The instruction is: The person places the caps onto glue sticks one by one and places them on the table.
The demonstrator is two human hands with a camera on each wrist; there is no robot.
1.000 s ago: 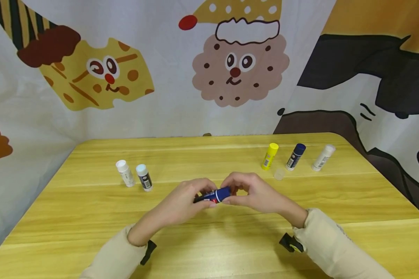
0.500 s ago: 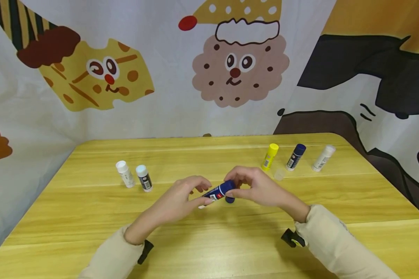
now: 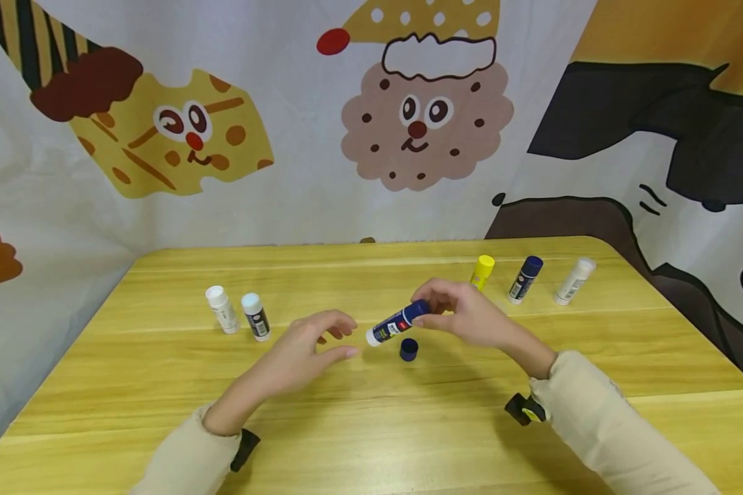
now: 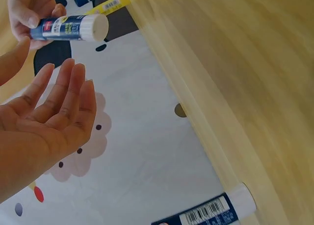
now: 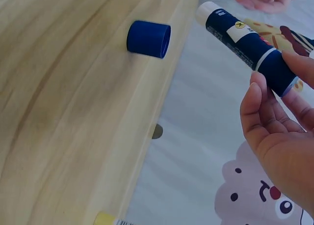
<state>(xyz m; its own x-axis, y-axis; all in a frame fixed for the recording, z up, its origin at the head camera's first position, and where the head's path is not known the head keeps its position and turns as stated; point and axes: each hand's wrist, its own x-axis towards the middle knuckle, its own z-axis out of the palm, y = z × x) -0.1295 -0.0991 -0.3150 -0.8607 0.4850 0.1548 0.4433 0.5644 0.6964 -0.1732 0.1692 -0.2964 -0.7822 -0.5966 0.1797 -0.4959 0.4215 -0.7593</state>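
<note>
My right hand [image 3: 467,313] pinches a navy glue stick [image 3: 391,326] by its blue capped end, above the table. The stick slants, with its white base pointing left and down toward my left hand [image 3: 303,350]. That left hand holds nothing; its fingers are spread loosely just apart from the base. In the left wrist view, the palm faces up beneath the glue stick [image 4: 61,28]. A loose dark blue cap [image 3: 408,349] stands on the table under the held stick. The right wrist view shows this cap [image 5: 147,37] on the wood too.
At the left stand a white glue stick [image 3: 222,309] and a navy one with a pale top [image 3: 256,316]. At the back right are a yellow glue stick [image 3: 483,270], partly hidden by my right hand, a navy one [image 3: 525,280] and a white one [image 3: 574,281].
The left hand has let go of the glue stick and drawn back left. The right hand has carried the stick up and right, uncovering the loose blue cap on the table.
</note>
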